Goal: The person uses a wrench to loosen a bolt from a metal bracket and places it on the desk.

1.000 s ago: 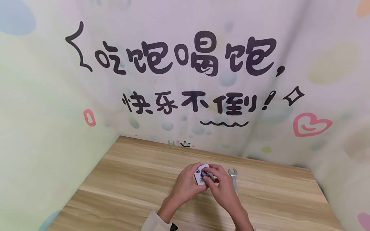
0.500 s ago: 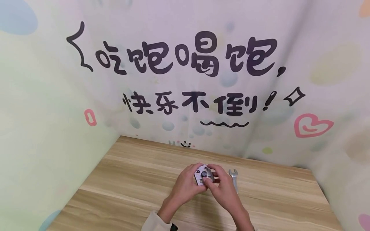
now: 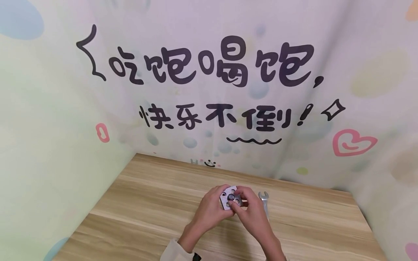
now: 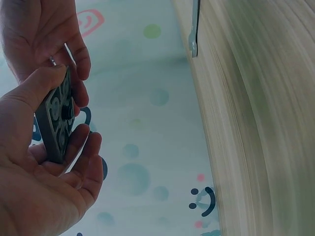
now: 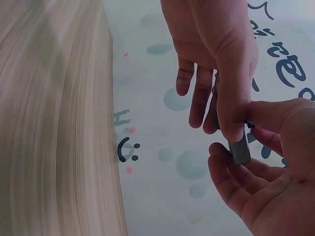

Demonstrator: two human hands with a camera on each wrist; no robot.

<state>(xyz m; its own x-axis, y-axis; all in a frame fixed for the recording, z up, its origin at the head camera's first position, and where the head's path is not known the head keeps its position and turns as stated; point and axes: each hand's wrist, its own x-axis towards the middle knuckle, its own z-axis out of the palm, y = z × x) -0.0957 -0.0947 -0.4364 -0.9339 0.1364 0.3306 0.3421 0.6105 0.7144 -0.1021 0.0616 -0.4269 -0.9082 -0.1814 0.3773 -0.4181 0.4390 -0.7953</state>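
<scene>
At the left, a cream cloth sleeve leads to the left hand, whose thumb and bent fingers grip a light grey, flat, angular metal plate with round holes by its edges. The plate is held up between the hands, clear of the pale wood-grain table, its face tilted toward the head. A dark hexagonal metal bolt sits at its middle. A second ago fingertips covered the bolt; now its head shows, with the right hand's thumb at its lower edge and the forefinger bent apart from it, above and to the right. The right hand's other fingers are spread; whether its thumb and fingers pinch anything, I cannot tell. The uncovered bolt suggests a loosened hold, and it seems to sit in the plate unaided. Farthest right, a silver metal open-ended wrench lies on the table, untouched.
</scene>
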